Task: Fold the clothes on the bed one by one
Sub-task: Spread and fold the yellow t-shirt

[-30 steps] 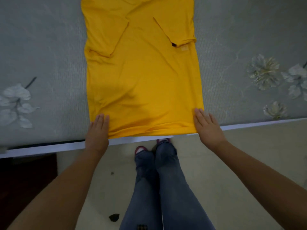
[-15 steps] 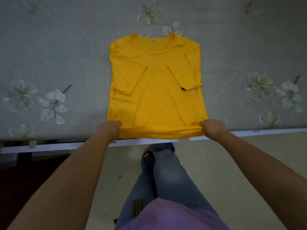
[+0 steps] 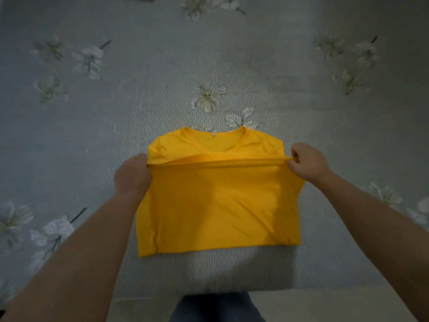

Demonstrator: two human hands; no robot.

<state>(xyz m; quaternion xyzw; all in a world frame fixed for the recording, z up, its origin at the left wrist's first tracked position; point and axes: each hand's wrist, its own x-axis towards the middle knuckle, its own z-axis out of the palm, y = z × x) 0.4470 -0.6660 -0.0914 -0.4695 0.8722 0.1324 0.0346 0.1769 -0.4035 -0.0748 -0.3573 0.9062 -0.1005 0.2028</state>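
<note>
Shirt: yellow T-shirt (image 3: 216,205) on the bed (image 3: 139,94) — hem doubled toward far collar.
Hands: my left hand (image 3: 133,174) and right hand (image 3: 307,162) each pinch a hem corner.

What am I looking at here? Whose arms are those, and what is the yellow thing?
The camera sits on a person's head and looks down, so the two arms are that person's own. No machine here. The yellow thing is a T-shirt lying on a grey bed cover with flowers. The left hand and the right hand each pinch a corner of the shirt's bottom edge, which sits lifted up near the collar, folding the shirt in half.
</note>
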